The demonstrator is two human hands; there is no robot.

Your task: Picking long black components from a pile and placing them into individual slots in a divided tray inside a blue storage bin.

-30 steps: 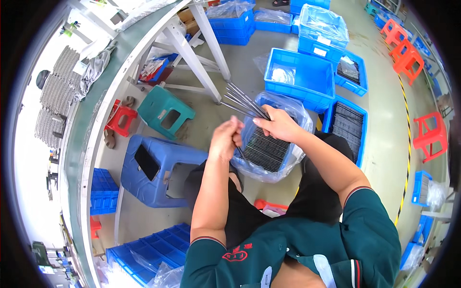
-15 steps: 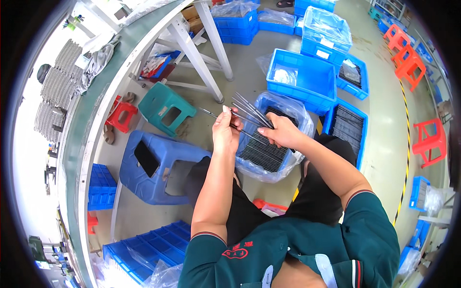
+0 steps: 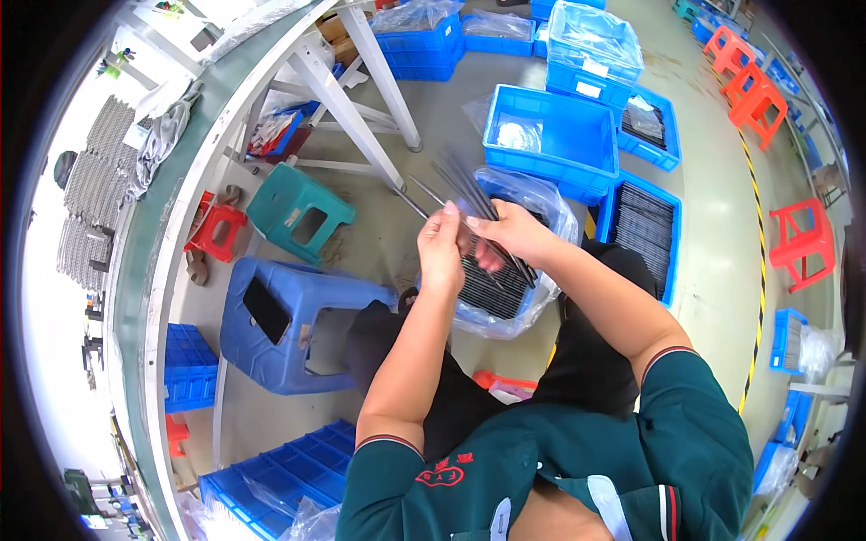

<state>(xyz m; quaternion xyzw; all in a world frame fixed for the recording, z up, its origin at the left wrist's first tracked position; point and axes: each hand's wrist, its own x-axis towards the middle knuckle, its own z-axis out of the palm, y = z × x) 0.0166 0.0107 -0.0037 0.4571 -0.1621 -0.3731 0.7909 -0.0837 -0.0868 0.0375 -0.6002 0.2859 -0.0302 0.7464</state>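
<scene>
Several thin dark metal rods point(image 3: 469, 187) stand fanned out in a bundle, their upper ends blurred. My right hand point(image 3: 521, 233) is closed around this bundle. Close beside it, my left hand point(image 3: 441, 251) pinches a thin rod point(image 3: 410, 202) that points up and to the left. The fingers of both hands nearly meet, and a blur between them hides exactly how they touch. Below the hands sits a bin lined with clear plastic point(image 3: 564, 225), holding rows of dark rods point(image 3: 492, 293).
Beyond the lined bin stand an open blue bin point(image 3: 550, 171) and another full of dark rods point(image 3: 672, 236). At left are a blue stool point(image 3: 316, 293) bearing a black phone point(image 3: 266, 308), a green stool point(image 3: 271, 203) and a workbench leg point(image 3: 347, 108). Red stools point(image 3: 803, 242) stand at right.
My left hand has shifted right, closer to my right hand. The bundle has tilted and blurred with motion. The whole view has drifted slightly.
</scene>
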